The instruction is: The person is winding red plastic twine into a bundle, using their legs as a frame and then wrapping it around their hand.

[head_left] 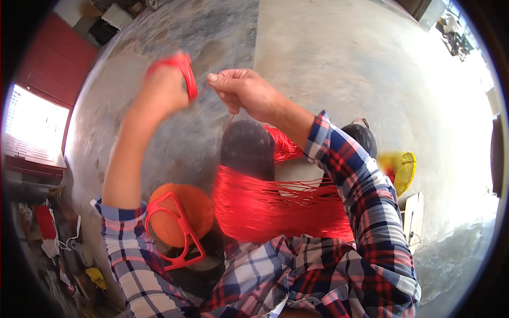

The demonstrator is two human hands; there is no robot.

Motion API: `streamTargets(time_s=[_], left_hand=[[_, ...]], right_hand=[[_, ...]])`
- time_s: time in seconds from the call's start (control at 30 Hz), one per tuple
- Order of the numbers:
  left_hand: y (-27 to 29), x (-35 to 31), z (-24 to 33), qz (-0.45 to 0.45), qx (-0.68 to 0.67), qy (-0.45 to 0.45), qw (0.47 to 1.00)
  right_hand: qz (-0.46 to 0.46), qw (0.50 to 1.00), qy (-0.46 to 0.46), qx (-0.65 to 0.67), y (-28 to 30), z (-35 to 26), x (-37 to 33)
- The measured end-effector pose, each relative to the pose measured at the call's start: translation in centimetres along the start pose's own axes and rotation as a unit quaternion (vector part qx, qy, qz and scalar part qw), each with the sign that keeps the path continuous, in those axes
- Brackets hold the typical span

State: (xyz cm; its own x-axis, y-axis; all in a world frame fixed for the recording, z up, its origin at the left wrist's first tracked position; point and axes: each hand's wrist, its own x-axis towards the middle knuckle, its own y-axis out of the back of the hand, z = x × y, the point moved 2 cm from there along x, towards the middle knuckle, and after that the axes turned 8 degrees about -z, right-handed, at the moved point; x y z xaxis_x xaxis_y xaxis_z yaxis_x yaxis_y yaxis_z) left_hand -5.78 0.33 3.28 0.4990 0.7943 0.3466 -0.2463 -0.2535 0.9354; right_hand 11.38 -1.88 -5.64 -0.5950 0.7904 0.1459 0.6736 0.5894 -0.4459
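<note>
A large skein of red cord (278,209) is stretched round both my knees, and part of its far side shows beyond them. My left hand (164,90), raised at the upper left, is smeared by motion; a small red coil (186,74) of the same cord is looped about it. My right hand (246,94) is closed in front of my left knee (246,148), thumb and fingertips pinching the cord. One strand runs from the pinch toward the coil, and another drops from the hand toward the knee. Most of my left fingers are hidden by blur and cord.
Beside my left thigh sits an orange rounded object (183,225) with a red plastic frame (177,233) against it. A yellow object (404,172) lies right of my right arm. Cluttered things (63,238) line the left, below a red cabinet (55,58). The concrete floor (318,58) spreads ahead.
</note>
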Motion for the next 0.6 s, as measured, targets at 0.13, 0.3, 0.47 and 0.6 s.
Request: streamTargets(time_s=[0.13, 0.3, 0.47, 0.6], left_hand=[[-2.6, -3.8, 3.5, -0.463, -0.426, -0.003, 0.777], [0.1, 3.6, 0.7, -0.018, -0.745, -0.035, 0.666], [-3.3, 5.0, 3.1, -0.092, -0.406, 0.022, 0.909], [-5.5, 1.7, 13.9, -0.458, -0.517, -0.114, 0.714]], right_hand=[[0.017, 0.999, -0.008, -0.03, 6.3, 1.4, 2.4], [0.064, 0.997, -0.017, -0.04, 11.0, 1.1, -0.5], [0.113, 0.987, 0.063, -0.099, 10.9, -5.5, -4.8], [0.14, 0.969, 0.11, -0.172, 13.3, -11.0, -10.5]])
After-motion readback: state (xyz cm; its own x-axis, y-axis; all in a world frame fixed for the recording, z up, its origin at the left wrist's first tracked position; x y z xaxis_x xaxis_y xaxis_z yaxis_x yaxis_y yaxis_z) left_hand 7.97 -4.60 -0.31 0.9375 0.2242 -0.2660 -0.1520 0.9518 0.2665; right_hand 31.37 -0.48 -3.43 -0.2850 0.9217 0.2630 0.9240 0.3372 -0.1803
